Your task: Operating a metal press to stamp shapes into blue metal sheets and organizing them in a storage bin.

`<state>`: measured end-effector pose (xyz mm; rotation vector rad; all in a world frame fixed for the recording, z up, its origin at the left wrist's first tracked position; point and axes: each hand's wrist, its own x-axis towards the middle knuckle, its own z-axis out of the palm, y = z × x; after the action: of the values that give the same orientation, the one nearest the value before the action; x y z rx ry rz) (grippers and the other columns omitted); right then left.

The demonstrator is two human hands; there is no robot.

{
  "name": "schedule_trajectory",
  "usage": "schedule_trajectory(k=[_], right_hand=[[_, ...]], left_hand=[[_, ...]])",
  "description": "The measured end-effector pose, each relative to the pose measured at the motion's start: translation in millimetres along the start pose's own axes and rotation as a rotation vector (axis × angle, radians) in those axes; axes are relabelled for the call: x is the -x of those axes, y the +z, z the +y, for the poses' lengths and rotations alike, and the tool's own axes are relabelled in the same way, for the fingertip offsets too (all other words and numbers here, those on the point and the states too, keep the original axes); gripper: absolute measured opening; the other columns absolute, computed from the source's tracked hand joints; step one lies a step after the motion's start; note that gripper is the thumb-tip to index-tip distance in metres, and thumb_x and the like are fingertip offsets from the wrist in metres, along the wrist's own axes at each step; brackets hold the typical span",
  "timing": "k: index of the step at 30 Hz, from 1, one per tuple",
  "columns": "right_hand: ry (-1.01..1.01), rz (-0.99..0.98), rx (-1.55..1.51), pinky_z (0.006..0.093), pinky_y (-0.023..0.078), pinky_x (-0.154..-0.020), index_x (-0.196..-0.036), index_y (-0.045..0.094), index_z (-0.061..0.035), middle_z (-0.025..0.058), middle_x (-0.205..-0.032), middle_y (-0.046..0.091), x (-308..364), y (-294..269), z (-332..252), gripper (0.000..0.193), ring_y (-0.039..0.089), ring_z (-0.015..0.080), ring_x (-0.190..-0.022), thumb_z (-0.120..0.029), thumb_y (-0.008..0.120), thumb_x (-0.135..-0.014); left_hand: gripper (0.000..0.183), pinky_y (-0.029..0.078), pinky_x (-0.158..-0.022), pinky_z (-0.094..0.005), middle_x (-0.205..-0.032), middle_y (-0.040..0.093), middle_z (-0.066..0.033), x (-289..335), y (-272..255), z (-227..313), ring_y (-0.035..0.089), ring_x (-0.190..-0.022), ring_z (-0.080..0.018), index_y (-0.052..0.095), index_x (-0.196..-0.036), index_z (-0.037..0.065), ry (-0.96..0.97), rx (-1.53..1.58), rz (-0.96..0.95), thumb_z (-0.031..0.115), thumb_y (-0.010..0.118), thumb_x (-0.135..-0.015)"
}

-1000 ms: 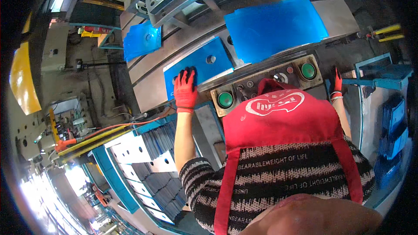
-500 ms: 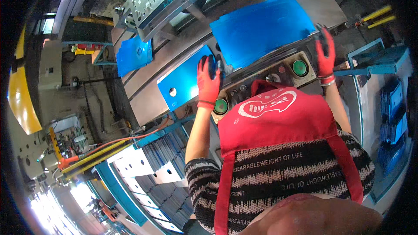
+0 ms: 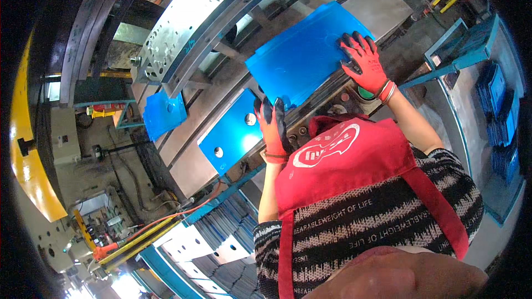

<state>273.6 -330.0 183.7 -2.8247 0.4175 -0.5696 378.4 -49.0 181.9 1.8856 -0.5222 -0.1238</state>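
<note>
Landmark: red apron (image 3: 354, 171) at frame centre-right.

- White oval printed emblem (image 3: 326, 145) on apron bib, upper part; white on red.
- Small dark plate or label (image 3: 62, 139) on pale grey cabinet (image 3: 65, 135), far left of apron; detail too small to tell.
- No screens, no packages discernible.

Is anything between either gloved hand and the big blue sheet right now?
Nothing visible. The right hand lies flat on the big blue sheet near its right edge, and the left hand touches its near lower corner, beside the smaller blue panel with holes.
</note>
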Motion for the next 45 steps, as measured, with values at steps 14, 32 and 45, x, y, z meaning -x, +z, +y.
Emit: schedule_trajectory(k=[14,32,45], right_hand=[[-0.052,0.090,-0.113,0.0427,0.013,-0.105,-0.127,0.041,-0.0160,0.0072,-0.134,0.036,-8,-5,2,0.049,0.028,0.0272,-0.126,-0.027,0.054,-0.081],[0.541,-0.154,-1.413,0.0194,0.042,-0.054,-0.121,0.045,-0.0015,0.0059,-0.082,0.061,-85,-53,-7,0.038,0.055,0.0083,-0.062,-0.020,0.050,-0.088],[-0.266,0.274,-1.007,0.0348,0.047,-0.064,-0.092,0.061,-0.0040,0.0109,-0.077,0.062,-293,6,-31,0.022,0.061,0.0228,-0.071,-0.014,0.058,-0.072]], left_hand=[[0.029,0.046,-0.080,-0.0367,-0.113,0.053,-0.0141,-7,-2,91,0.057,-0.094,-0.0281,0.052,-0.113,0.001,-0.371,0.972,0.075,0.014,0.048,-0.087],[0.017,0.054,-0.066,-0.0319,-0.092,0.058,-0.0128,-35,-53,63,0.063,-0.081,-0.0278,0.051,-0.097,-0.002,0.090,0.786,0.266,0.010,0.050,-0.085],[0.029,0.040,-0.081,-0.0244,-0.110,0.056,-0.0070,-135,-136,44,0.051,-0.098,-0.0118,0.051,-0.117,0.003,0.292,0.351,0.524,0.013,0.045,-0.090]])
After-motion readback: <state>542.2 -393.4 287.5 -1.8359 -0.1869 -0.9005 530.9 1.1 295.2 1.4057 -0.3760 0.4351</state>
